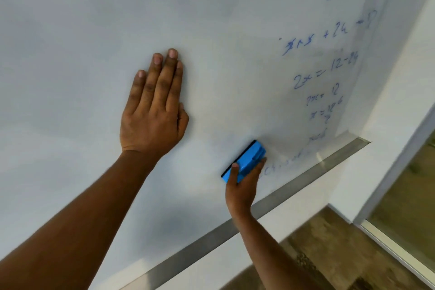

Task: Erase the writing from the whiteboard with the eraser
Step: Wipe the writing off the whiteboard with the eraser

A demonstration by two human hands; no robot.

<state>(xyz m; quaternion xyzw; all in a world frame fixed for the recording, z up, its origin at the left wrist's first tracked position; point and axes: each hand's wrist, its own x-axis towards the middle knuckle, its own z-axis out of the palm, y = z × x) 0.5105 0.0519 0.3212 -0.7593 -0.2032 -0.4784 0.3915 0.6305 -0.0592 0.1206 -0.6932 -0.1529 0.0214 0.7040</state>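
Blue eraser (244,161) in my right hand (241,187), pressed flat against the whiteboard (70,42) low down, just above its metal bottom edge (282,192). My thumb curls over one side of the eraser and my fingers (261,165) wrap the other, pinching it between them. My left hand (153,110) lies flat on the board to the left and higher, fingers straight and held close together, palm against the white, holding nothing.

Most of the board, the whole left and middle, is wiped, with only faint grey smears. Blue writing (327,63), lines of algebra, runs down the right side, from the top corner almost to the bottom edge. Just right of the eraser the lowest lines look smudged and half gone. By my reckoning the job is well past halfway: that right-hand column is what remains. Beyond the board's right edge are a white wall (400,101) and a brown floor (329,242).
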